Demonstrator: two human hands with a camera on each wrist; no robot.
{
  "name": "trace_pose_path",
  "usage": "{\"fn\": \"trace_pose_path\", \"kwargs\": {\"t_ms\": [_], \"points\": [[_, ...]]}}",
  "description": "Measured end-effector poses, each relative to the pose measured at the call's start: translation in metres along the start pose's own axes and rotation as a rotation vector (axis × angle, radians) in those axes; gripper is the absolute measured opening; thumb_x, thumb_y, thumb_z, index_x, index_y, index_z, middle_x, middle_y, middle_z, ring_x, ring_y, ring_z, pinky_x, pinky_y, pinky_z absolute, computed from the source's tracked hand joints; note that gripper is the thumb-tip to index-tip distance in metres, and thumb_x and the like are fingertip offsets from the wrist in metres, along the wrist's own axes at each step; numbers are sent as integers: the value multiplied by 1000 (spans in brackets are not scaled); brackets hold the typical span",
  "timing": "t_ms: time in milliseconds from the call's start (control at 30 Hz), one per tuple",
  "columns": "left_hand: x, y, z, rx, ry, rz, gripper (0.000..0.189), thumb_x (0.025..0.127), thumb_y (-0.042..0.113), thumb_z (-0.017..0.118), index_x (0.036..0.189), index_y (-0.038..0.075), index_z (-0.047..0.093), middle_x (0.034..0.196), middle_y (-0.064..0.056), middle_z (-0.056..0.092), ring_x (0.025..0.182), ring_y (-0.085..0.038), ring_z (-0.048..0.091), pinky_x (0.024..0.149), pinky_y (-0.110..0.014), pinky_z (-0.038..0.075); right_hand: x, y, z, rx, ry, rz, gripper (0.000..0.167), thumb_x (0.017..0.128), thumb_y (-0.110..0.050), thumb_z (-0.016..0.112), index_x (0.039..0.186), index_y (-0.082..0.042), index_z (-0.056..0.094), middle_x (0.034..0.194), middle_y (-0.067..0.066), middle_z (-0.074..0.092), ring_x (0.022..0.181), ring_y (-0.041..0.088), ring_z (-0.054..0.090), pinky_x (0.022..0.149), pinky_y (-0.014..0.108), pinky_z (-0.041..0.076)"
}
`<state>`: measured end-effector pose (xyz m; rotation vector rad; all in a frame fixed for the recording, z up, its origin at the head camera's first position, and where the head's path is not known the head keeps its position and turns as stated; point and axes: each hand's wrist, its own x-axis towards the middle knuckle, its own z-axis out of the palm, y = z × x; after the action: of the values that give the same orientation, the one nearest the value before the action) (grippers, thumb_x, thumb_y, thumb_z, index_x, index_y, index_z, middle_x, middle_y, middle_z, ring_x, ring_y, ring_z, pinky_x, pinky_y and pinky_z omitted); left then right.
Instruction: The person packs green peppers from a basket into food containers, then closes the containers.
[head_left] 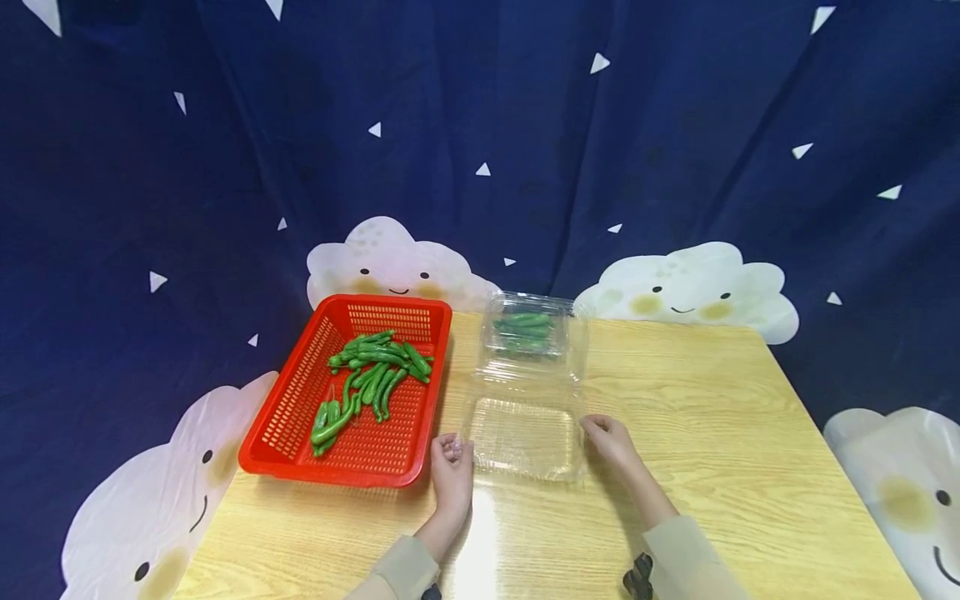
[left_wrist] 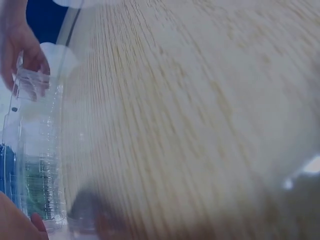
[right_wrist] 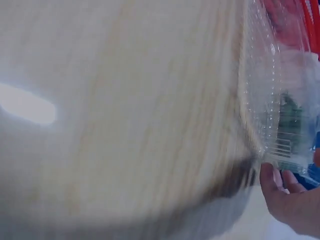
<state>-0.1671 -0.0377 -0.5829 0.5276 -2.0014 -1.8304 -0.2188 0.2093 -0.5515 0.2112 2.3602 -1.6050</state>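
Observation:
A clear plastic container (head_left: 525,477) lies on the table between my hands in the head view. My left hand (head_left: 452,482) pinches its left edge, fingers curled. On the opposite side, my right hand (head_left: 611,440) pinches the right edge between thumb and fingers; the right wrist view shows this hand (right_wrist: 292,202) at the container's corner. Just behind stands clear plastic holding green peppers (head_left: 522,325); whether it is joined to the near part I cannot tell. The left wrist view catches only part of my left hand (left_wrist: 17,222), low at the left.
To the left stands a red perforated basket (head_left: 405,479) with a heap of green peppers (head_left: 375,354) inside. Wood-grain table (head_left: 720,433) extends to the right. A dark blue curtain (head_left: 465,92) with white triangles and clouds hangs behind and around the table.

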Motion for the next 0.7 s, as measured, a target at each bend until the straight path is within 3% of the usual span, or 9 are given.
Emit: {"fn": "trace_pose_path", "kwargs": {"t_ms": [100,200,433,533,633,700], "points": [[1,1,0,3,16,-11,26,81,2,64,101,-4,49,84,-9,51,72,-9,45,59,-16,41,-9,2,4,67,35,30,42,94,-25,47,120,9,45,103,20,55,86,24,58,78,35,51],[2,0,0,-4,18,-17,26,81,1,64,101,-4,49,84,-8,50,72,-10,44,59,-16,40,-13,1,8,173,46,49,37,94,-21,49,116,8,46,90,13,57,71,15,58,68,26,52],[3,0,-1,-2,-9,-3,31,83,2,62,109,-3,48,87,-11,50,76,-16,46,65,-22,41,-9,2,10,255,19,52,40,94,-23,50,119,8,44,86,9,57,64,8,54,62,18,49],[2,0,-2,91,-37,98,36,84,4,61,117,-1,47,104,-16,51,93,-27,51,79,-35,44,-7,1,10,262,18,58,40,94,-22,51,118,9,44,84,8,56,63,8,53,60,17,48],[2,1,-1,233,-69,289,41,84,4,60,123,-2,47,122,-19,47,113,-36,44,92,-50,36,-7,0,10,270,23,65,39,93,-20,51,117,10,45,83,8,55,62,7,53,58,17,48],[2,4,2,301,-102,428,42,83,4,61,122,-3,48,128,-18,45,120,-37,39,97,-51,32,-7,-1,11,274,28,68,37,93,-19,51,116,9,45,81,7,55,61,7,53,58,17,48]]}}
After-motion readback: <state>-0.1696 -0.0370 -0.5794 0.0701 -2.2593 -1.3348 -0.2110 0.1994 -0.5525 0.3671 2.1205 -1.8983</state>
